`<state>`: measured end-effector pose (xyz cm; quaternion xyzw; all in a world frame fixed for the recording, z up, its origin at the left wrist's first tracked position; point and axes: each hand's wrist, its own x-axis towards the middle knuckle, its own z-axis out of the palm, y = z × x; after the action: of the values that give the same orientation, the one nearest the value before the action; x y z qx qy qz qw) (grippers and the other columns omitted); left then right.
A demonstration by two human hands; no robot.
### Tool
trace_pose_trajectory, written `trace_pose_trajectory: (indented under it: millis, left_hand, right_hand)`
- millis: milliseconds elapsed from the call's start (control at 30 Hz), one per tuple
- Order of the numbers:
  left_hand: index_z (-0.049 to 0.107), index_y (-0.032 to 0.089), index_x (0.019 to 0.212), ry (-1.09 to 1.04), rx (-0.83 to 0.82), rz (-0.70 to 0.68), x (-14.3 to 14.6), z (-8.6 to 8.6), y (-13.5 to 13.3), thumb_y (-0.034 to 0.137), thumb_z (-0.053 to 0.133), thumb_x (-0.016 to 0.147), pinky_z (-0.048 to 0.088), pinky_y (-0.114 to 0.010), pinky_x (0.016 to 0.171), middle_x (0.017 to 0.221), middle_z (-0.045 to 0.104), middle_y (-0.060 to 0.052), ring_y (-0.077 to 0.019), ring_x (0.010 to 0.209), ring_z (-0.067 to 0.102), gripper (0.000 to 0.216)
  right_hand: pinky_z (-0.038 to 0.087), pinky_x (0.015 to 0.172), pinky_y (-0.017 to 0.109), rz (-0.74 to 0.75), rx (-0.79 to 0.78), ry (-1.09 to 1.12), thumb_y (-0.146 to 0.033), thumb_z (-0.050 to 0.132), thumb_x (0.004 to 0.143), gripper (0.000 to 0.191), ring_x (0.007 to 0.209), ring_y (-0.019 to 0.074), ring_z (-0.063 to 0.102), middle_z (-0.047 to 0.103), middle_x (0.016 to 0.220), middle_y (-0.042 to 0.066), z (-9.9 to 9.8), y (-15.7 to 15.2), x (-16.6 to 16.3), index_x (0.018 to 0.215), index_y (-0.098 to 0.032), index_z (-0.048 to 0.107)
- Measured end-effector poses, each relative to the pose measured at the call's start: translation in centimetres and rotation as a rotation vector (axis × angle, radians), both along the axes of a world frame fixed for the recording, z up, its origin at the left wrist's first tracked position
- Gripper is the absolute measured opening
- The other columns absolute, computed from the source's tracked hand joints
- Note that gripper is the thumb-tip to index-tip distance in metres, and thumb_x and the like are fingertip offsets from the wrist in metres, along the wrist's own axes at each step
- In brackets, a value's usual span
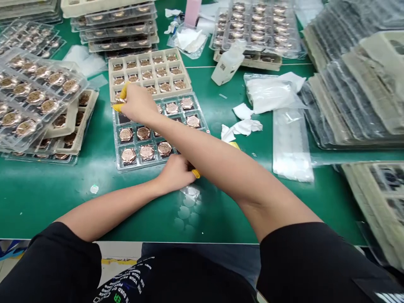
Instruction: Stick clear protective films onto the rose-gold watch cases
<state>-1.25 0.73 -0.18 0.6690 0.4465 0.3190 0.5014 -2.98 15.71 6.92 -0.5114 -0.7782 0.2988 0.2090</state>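
Note:
My right hand [137, 102] reaches across my left arm to the left side of the trays. Its yellow-covered fingertips pinch a shiny watch case [119, 101], partly hidden by the fingers. Rose-gold watch cases [147, 152] sit in the pockets of a clear plastic tray [126, 166]. Behind that tray, and touching it, lies a beige tray [111, 80] with more watch cases in its pockets. Near the clear tray's front right corner my left hand [175, 171] is closed, with a yellow cover on a fingertip. Anything inside it is hidden, partly by my right forearm.
Stacked trays of watch cases [38, 90] stand at the left, with another stack [116, 25] behind. Several empty-looking trays [350, 97] are piled at the right. A white bottle [229, 63], bagged white wipes [271, 92] and crumpled wipes [244, 126] lie on the green table [240, 219].

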Motion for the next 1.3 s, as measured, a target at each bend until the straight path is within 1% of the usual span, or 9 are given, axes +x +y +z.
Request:
trace_pose_trajectory:
  millis: [33,133,300,667,733,900,1033,1167,1300]
  left_hand:
    - [0.073,0.015,0.082,-0.019,-0.051,-0.015,0.0,-0.1,0.0,0.019,0.076,0.075,0.064,-0.036,0.080,0.087,0.083,-0.006,-0.0284,0.089,0.080,0.008]
    - [0.075,0.013,0.092,-0.151,-0.170,0.049,0.3,-0.2,0.0,0.031,0.081,0.079,0.065,-0.036,0.084,0.097,0.084,-0.010,-0.0253,0.091,0.081,0.022]
    - [0.071,0.016,0.120,-0.306,-0.287,0.051,0.6,-0.3,-0.2,0.038,0.098,0.064,0.068,-0.036,0.089,0.103,0.083,-0.008,-0.0225,0.092,0.082,0.066]
    - [0.073,0.017,0.120,-0.204,-0.198,0.078,0.4,0.0,-0.6,0.025,0.094,0.065,0.069,-0.031,0.086,0.093,0.081,-0.003,-0.0158,0.083,0.079,0.059]
    - [0.074,0.017,0.119,-0.203,-0.211,0.086,0.4,0.0,-0.7,0.025,0.093,0.065,0.070,-0.030,0.085,0.094,0.081,-0.003,-0.0157,0.083,0.079,0.058]
    - [0.073,0.017,0.123,-0.192,-0.255,0.106,0.4,0.0,-0.6,0.026,0.091,0.069,0.069,-0.030,0.087,0.097,0.081,-0.005,-0.0148,0.085,0.078,0.058]
    - [0.073,0.017,0.125,-0.192,-0.239,0.099,0.3,-0.1,-0.5,0.022,0.090,0.069,0.069,-0.030,0.089,0.098,0.081,-0.005,-0.0141,0.086,0.077,0.059]
    - [0.073,0.018,0.124,-0.217,-0.232,0.108,0.4,-0.2,-0.5,0.022,0.089,0.068,0.069,-0.030,0.087,0.097,0.081,-0.004,-0.0137,0.084,0.077,0.059]
    - [0.075,0.017,0.118,-0.259,-0.249,0.118,0.7,-0.1,-0.6,0.022,0.090,0.065,0.069,-0.029,0.084,0.095,0.080,-0.003,-0.0135,0.080,0.077,0.056]
  right_hand:
    - [0.038,0.102,0.043,-0.014,0.010,0.068,-0.031,0.038,0.107,0.037,0.113,0.0141,0.060,0.066,0.114,0.006,0.7,-1.2,1.7,0.130,-0.009,0.056]
    - [0.048,0.082,0.031,-0.090,-0.085,0.329,-0.038,0.078,0.086,0.048,0.083,0.0132,0.060,0.066,0.086,-0.003,1.9,-6.5,8.9,0.125,-0.021,0.056]
    - [0.039,0.055,0.027,-0.296,-0.511,0.571,-0.042,0.095,0.061,0.064,0.057,0.0106,0.049,0.056,0.066,-0.008,-0.6,-14.4,19.4,0.108,-0.022,0.058]
    - [0.040,0.055,0.026,-0.301,-0.626,0.721,-0.058,0.096,0.060,0.071,0.056,0.0102,0.047,0.048,0.066,-0.010,-4.4,-15.8,20.2,0.109,-0.024,0.057]
    - [0.042,0.057,0.028,-0.246,-0.499,0.593,-0.060,0.090,0.070,0.061,0.058,0.0120,0.049,0.054,0.069,-0.007,-4.5,-15.5,21.1,0.111,-0.024,0.063]
    - [0.048,0.084,0.045,-0.352,0.351,0.022,-0.041,0.078,0.087,0.023,0.091,0.0255,0.058,0.072,0.101,0.008,-5.9,-11.2,26.1,0.106,-0.028,0.080]
    - [0.046,0.082,0.046,-0.279,0.375,-0.147,-0.029,0.076,0.085,0.010,0.087,0.0267,0.056,0.074,0.092,0.008,-7.3,-8.9,28.7,0.093,-0.027,0.083]
    - [0.045,0.069,0.039,-0.274,0.408,0.083,-0.034,0.078,0.088,0.011,0.071,0.0202,0.055,0.071,0.078,0.005,-6.2,-11.1,27.5,0.083,-0.025,0.079]
    - [0.047,0.062,0.032,0.041,0.535,0.262,-0.030,0.076,0.093,0.006,0.069,0.0162,0.061,0.072,0.080,0.002,-5.2,-13.7,24.1,0.090,-0.025,0.077]
